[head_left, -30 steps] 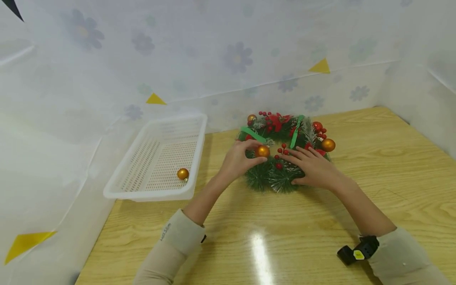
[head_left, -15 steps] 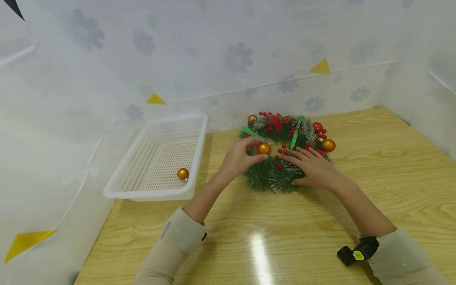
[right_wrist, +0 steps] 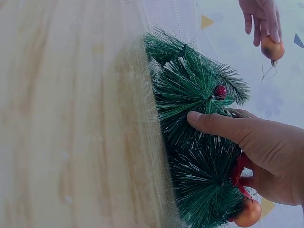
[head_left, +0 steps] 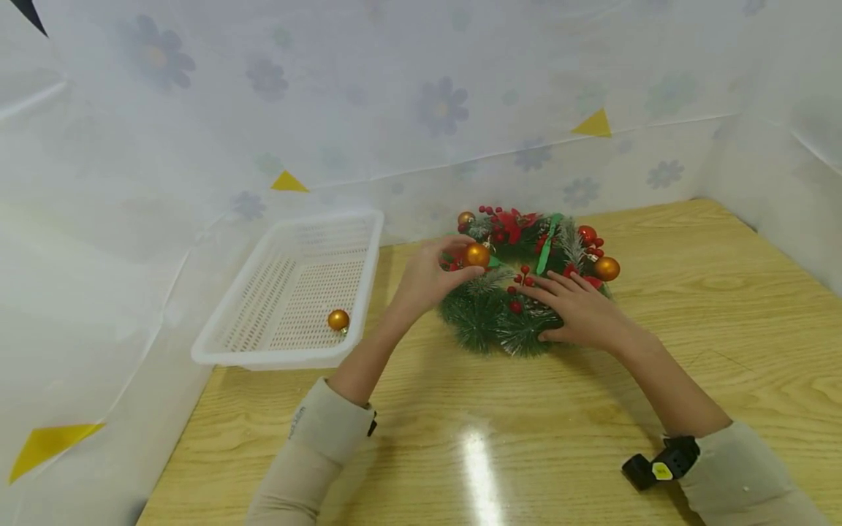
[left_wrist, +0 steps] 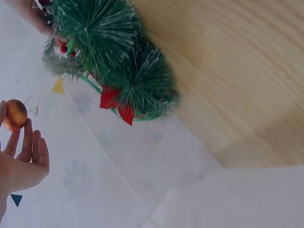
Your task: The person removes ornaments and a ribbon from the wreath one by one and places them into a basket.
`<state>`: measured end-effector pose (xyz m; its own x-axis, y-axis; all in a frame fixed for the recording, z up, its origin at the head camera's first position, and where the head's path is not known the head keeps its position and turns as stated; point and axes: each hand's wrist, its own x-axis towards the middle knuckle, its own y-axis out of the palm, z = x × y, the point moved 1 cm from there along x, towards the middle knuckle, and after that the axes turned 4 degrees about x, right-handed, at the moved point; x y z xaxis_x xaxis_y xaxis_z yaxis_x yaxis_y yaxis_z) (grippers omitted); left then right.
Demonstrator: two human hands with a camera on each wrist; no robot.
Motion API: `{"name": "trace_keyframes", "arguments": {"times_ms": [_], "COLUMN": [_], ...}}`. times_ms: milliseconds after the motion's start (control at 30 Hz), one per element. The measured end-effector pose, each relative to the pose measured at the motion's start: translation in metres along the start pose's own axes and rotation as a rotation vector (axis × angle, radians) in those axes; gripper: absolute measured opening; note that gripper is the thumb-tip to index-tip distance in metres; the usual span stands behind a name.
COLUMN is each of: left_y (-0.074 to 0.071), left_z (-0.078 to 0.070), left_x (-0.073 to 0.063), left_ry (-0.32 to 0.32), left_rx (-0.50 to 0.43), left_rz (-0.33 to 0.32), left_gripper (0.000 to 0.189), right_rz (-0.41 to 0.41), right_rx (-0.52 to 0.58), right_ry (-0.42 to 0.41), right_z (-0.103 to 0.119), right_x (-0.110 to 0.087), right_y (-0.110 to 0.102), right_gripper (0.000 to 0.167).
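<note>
My left hand (head_left: 421, 277) pinches a shiny orange-gold Christmas bauble (head_left: 476, 255) between thumb and fingers, over the left part of a green Christmas wreath (head_left: 483, 318). A thin hanging loop trails from the bauble's cap (right_wrist: 274, 62) in the right wrist view. My right hand (head_left: 582, 310) rests on the wreath's front right, its fingers spread and fairly straight towards the ring's centre. In the right wrist view, its thumb (right_wrist: 213, 122) lies across the needles; the other fingers are largely hidden. The wreath carries red berries, red flowers and a green strip (head_left: 546, 248).
Left of the wreath stands a white perforated plastic basket (head_left: 368, 270) with another gold bauble (head_left: 338, 320) in it. A gold bauble (head_left: 607, 269) hangs at the wreath's right edge. White flowered sheeting (head_left: 395, 109) encloses the wooden table (head_left: 559, 431) at back and sides.
My left hand has moved up and left with the bauble, away from the ring's centre. The right hand and the wreath have hardly moved.
</note>
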<state>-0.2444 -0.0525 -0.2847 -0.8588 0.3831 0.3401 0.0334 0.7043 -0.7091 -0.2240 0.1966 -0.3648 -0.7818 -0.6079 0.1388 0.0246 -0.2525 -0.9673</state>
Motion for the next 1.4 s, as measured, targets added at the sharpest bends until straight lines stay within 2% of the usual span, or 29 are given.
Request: {"name": "trace_keyframes", "arguments": {"times_ms": [333,500,733,900,1067,1167,1300,1400], "left_y": [-0.045,-0.072,-0.103,-0.123,-0.139,-0.144,-0.148,-0.151], "left_z": [0.009,0.023,0.048,0.071,0.086,0.106,0.145,0.162], "left_x": [-0.001,-0.011,-0.03,-0.044,-0.056,-0.061,-0.068,-0.075], "left_ry": [-0.037,-0.046,-0.14,-0.196,-0.299,-0.342,-0.374,-0.409], "left_rx": [-0.016,-0.034,-0.111,-0.142,-0.206,-0.23,-0.271,-0.304], "left_rz": [-0.123,-0.175,-0.186,-0.153,-0.084,-0.035,0.027,0.081], "left_gripper": [0.042,0.042,0.044,0.047,0.047,0.051,0.057,0.057], "right_rz": [0.003,0.016,0.026,0.023,0.017,0.019,0.023,0.024], "right_rx": [0.013,0.016,0.008,-0.007,-0.006,-0.008,-0.008,-0.007], "right_ry": [0.003,0.006,0.005,0.01,0.008,0.01,0.014,0.014], "right_z": [-0.003,-0.003,-0.003,-0.005,-0.005,-0.005,-0.005,-0.005], "right_x": [-0.001,0.001,0.001,0.0,0.0,0.0,0.0,0.0], "right_y": [-0.003,-0.005,-0.002,0.0,0.0,-0.001,-0.002,-0.002], "right_gripper": [0.085,0.085,0.086,0.087,0.087,0.087,0.087,0.087]}}
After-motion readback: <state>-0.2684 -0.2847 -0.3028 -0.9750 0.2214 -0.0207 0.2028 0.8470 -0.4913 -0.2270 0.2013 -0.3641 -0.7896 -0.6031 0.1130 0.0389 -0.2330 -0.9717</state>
